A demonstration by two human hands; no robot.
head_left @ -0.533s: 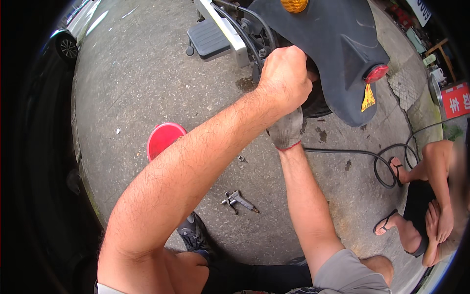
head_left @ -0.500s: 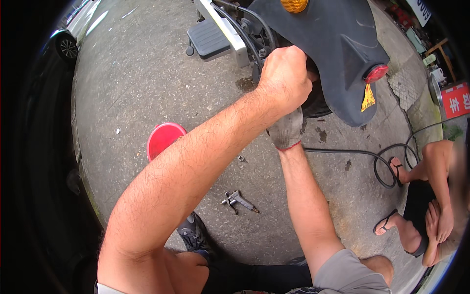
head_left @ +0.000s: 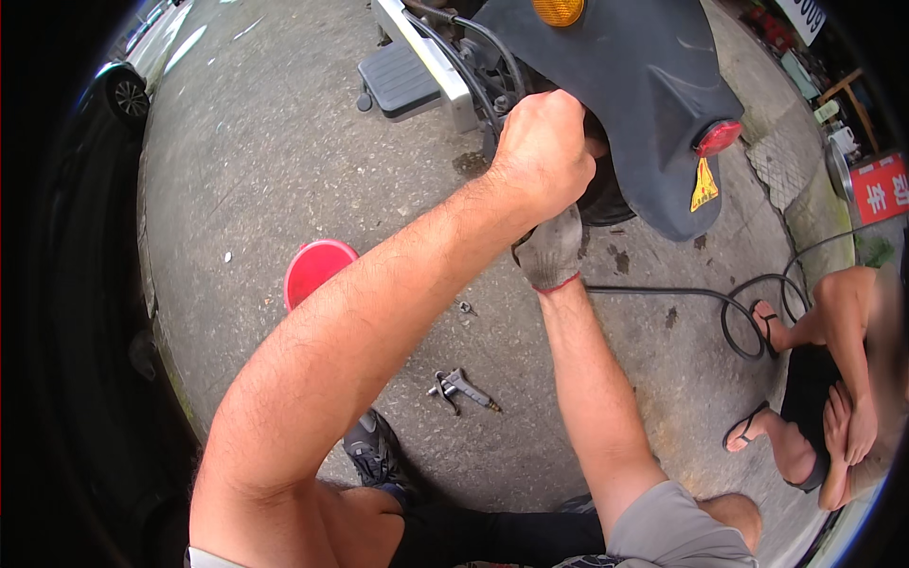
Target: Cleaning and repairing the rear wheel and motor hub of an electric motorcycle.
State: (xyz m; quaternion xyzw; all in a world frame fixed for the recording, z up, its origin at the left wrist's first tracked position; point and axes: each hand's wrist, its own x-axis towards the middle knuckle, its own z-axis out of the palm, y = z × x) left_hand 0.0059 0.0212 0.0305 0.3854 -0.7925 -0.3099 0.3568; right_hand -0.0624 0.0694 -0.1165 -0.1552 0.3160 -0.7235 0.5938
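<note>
My left hand (head_left: 542, 151), bare, is closed in a fist beside the wheel of a scooter-like vehicle, under its black rear mudguard (head_left: 653, 104). What its fingers grip is out of sight. Just below it, my right hand (head_left: 553, 251) wears a grey knitted glove with a red cuff and reaches toward the tyre (head_left: 606, 201). Its fingers are hidden behind the left hand and wrist. Black cables (head_left: 459, 57) and a silver frame bar (head_left: 440, 80) lie to the left of the fist, with a grey footrest (head_left: 405, 78) beyond them.
A red basin (head_left: 317, 273) sits on the concrete, partly behind my left forearm. A grey air blow gun (head_left: 456, 388) and a small metal part (head_left: 465, 308) lie nearer. At right, a black hose (head_left: 663, 291) coils near a seated person (head_left: 833, 379). A car wheel (head_left: 130, 97) shows far left.
The vehicle's rear and my left fist appear slightly further left in the view, and the background shifts a little too. The hands keep much the same pose.
</note>
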